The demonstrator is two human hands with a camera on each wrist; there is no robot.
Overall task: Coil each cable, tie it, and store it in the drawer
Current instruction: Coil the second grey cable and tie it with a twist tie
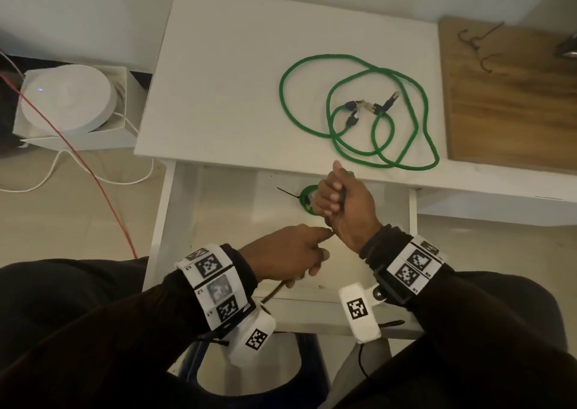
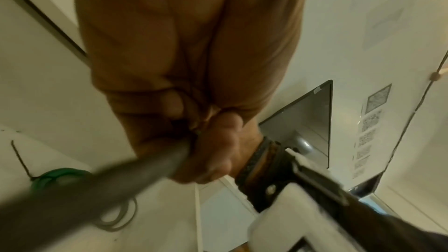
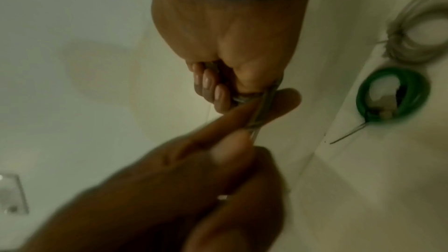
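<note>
A long green cable (image 1: 359,108) lies loose in loops on the white table (image 1: 234,80). Below its front edge the drawer (image 1: 175,221) stands open. Inside it lies a coiled green cable (image 1: 307,197) (image 3: 392,93) (image 2: 60,175) bound with a black tie. Over the drawer my right hand (image 1: 340,199) (image 3: 230,35) makes a fist round a small dark cable bundle that is mostly hidden. My left hand (image 1: 293,258) (image 3: 194,160) pinches a thin dark tie strip (image 1: 274,293) (image 2: 97,189) (image 3: 261,110) that runs from the bundle back toward my left wrist.
A grey coiled cable (image 3: 417,32) lies in the drawer beside the green coil. A wooden board (image 1: 512,102) with dark metal hooks (image 1: 477,46) adjoins the table on the right. On the floor at left sit a white round device (image 1: 68,99) and a red wire (image 1: 93,177).
</note>
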